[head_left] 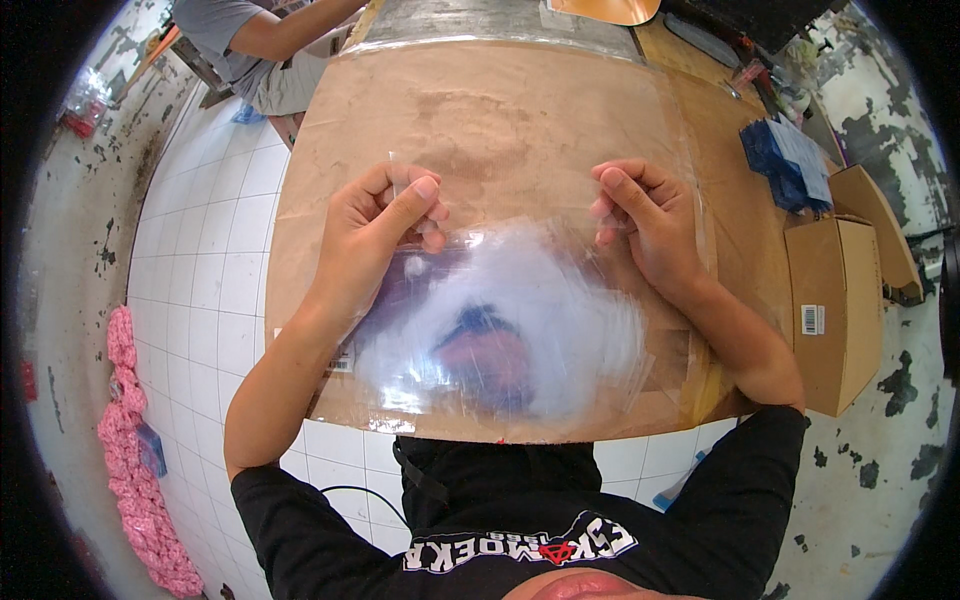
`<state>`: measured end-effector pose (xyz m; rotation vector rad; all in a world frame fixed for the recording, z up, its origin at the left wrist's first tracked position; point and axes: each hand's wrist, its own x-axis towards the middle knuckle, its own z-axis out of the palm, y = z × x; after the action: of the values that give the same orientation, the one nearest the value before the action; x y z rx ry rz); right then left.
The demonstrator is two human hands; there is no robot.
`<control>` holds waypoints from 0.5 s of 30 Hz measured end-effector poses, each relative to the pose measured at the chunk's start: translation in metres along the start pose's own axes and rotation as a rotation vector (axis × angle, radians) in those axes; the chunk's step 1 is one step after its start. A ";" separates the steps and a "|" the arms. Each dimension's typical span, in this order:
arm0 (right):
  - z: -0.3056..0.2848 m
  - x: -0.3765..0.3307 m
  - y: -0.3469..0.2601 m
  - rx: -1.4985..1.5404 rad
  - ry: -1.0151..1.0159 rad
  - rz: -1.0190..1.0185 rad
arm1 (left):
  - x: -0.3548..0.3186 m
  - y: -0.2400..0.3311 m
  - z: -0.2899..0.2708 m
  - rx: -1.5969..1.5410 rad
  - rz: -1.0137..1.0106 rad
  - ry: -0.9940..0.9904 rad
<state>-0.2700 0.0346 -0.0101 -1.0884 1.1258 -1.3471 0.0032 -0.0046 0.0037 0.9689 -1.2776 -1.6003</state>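
Observation:
My left hand (pixel 385 215) is raised over the cardboard-covered table (pixel 480 120), thumb and fingers pinched on a piece of clear plastic film (pixel 394 172). Its thin edge sticks up past the fingers. Level with it on the right, my right hand (pixel 645 215) is closed in a similar pinch. A faint shine shows below those fingertips, but what they hold is too transparent to make out. Between and below both hands lies a spread pile of clear plastic bags (pixel 590 340), glossy and whitish, close to the table's near edge.
An open cardboard box (pixel 835 300) stands right of the table, with a stack of blue packets (pixel 785 165) beyond it. Another person (pixel 270 50) sits at the far left. Pink bundled packaging (pixel 135 450) lies along the left wall on the white tiled floor (pixel 215 240).

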 end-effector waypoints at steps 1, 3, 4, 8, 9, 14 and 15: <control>0.000 0.000 0.000 -0.002 0.002 -0.002 | 0.000 0.000 -0.001 0.005 0.005 -0.006; -0.001 0.000 0.001 -0.005 -0.007 -0.003 | 0.001 -0.002 -0.002 0.017 0.010 -0.006; -0.001 0.000 0.002 -0.007 -0.011 -0.003 | 0.001 -0.003 -0.002 0.024 0.009 0.001; -0.001 0.000 0.001 -0.005 -0.011 -0.012 | 0.002 -0.006 -0.003 0.040 0.048 -0.011; 0.000 -0.001 0.001 0.000 -0.006 -0.016 | 0.002 -0.006 -0.003 0.036 0.048 -0.013; -0.006 0.000 0.002 0.015 -0.123 -0.038 | 0.001 -0.007 -0.002 0.020 0.074 -0.061; -0.007 -0.001 0.001 0.070 -0.151 -0.041 | 0.000 -0.006 -0.001 0.038 0.054 -0.051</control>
<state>-0.2764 0.0355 -0.0125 -1.1475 0.9436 -1.3032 0.0037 -0.0042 -0.0027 0.9149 -1.3627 -1.5732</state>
